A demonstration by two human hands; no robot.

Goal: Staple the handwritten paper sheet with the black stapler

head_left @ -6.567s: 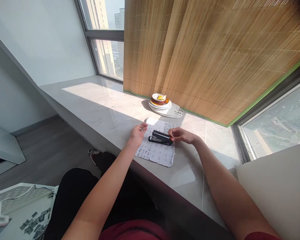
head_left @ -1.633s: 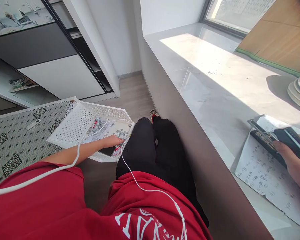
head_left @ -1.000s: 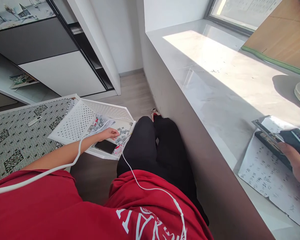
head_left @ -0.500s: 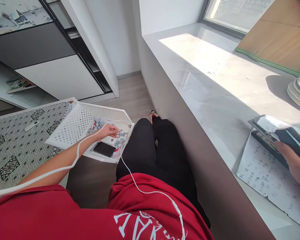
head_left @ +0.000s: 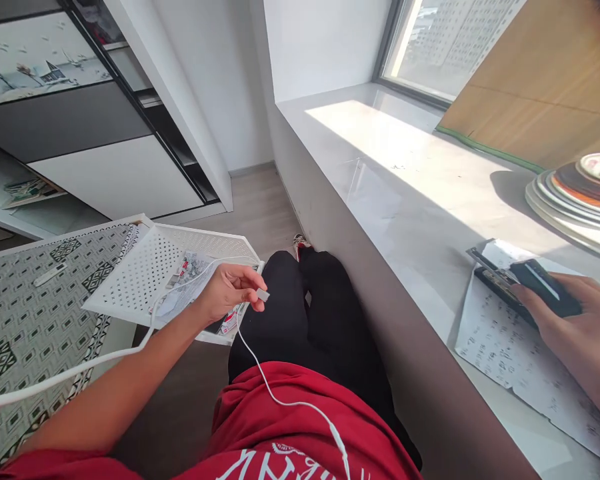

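My left hand (head_left: 230, 292) is raised over my thigh, thumb and fingers pinching a small grey strip of staples (head_left: 263, 295). On the windowsill, my right hand (head_left: 570, 327) grips a black stapler (head_left: 545, 283) that is swung open, its metal tray showing. Under the stapler lie white sheets of paper (head_left: 495, 353) with handwriting. Behind my left hand is a white perforated basket (head_left: 130, 270), which holds loose grey pieces, papers and red-and-white packaging; my hand and arm hide part of its contents.
A white cable (head_left: 280, 393) runs across my lap and along my left arm. Stacked plates (head_left: 575, 200) and a wooden board (head_left: 510, 93) stand farther back on the sill. At left, a patterned cloth (head_left: 35, 313) bears a white remote (head_left: 50, 274).
My left hand has lifted out of the basket towards me, bringing up the staple strip. My right hand stays on the open stapler. The whole view has shifted slightly.
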